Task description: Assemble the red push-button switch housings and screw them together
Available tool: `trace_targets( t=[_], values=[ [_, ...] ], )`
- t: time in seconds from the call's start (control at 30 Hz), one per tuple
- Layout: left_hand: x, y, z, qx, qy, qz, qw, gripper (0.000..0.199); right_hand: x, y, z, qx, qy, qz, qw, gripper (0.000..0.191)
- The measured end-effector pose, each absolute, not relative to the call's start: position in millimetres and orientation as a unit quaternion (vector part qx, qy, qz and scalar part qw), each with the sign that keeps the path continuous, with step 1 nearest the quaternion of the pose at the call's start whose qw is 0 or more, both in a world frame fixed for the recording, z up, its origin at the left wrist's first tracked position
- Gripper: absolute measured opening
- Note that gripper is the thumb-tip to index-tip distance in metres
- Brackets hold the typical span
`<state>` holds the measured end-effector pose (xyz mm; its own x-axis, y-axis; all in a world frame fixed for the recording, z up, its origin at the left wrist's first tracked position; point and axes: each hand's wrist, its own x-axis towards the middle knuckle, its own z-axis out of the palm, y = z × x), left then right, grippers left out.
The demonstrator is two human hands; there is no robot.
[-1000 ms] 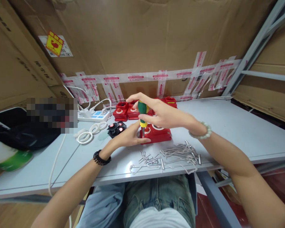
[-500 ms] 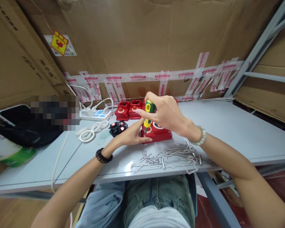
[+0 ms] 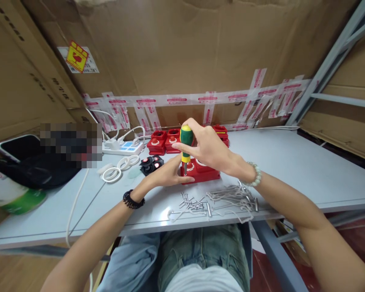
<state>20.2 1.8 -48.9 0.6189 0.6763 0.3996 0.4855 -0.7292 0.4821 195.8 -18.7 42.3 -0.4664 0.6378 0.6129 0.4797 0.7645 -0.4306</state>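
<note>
My right hand (image 3: pixel 211 146) grips a green and yellow screwdriver (image 3: pixel 186 140), held upright with its tip down at the near left corner of a red box-shaped housing (image 3: pixel 205 175). A red knob and a white ring show on top of that housing, partly covered by my right hand. My left hand (image 3: pixel 168 173) is closed on the housing's left end, its thumb along the near side. Below the housing lie several small screws (image 3: pixel 193 202) and a bundle of metal rods with pale cords (image 3: pixel 231 194).
Several similar red units (image 3: pixel 156 142) stand in a row behind. Left of my left hand are black round parts (image 3: pixel 152 164) and white rings (image 3: pixel 112 174). A white power strip (image 3: pixel 123 148) with plugged-in cables sits farther back, near a black bag (image 3: pixel 54 172). Cardboard walls the table's back.
The screwdriver has turned in my right hand and stands a little more upright, its handle shifted slightly left. My left hand and the red housing stay in place.
</note>
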Motion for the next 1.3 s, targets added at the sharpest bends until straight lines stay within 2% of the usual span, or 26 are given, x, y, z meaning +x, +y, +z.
trace_targets(
  t=[0.2,0.4,0.6,0.87,1.03,1.13,1.3],
  values=[
    [18.9,4.6,-47.5,0.889,0.314,0.282,0.180,0.058,210.1,-31.7,56.3,-0.267,-0.838,0.134,0.456,0.023],
    [2.6,8.8,-40.8,0.884,0.350,0.247,0.190,0.070,225.9,-42.4,42.8,-0.279,-0.838,0.166,0.439,0.022],
    [10.0,1.6,-39.7,0.873,0.413,0.217,0.141,0.083,243.7,-28.1,30.4,-0.314,-0.775,0.152,0.527,0.026],
    [6.7,4.8,-35.5,0.874,0.401,0.200,0.189,0.074,265.5,-6.5,29.8,-0.351,-0.744,0.119,0.555,0.019],
    [-5.4,4.8,-30.4,0.878,0.419,0.169,0.156,0.078,272.3,-2.2,28.3,-0.371,-0.733,0.102,0.560,0.012],
    [-0.3,-0.7,-28.1,0.885,0.414,0.176,0.120,0.081,272.8,-12.5,29.2,-0.369,-0.792,0.052,0.484,0.011],
    [11.3,-9.7,-24.6,0.885,0.417,0.190,0.078,0.068,280.5,-28.4,23.0,-0.337,-0.919,0.150,0.141,0.009]
  ],
)
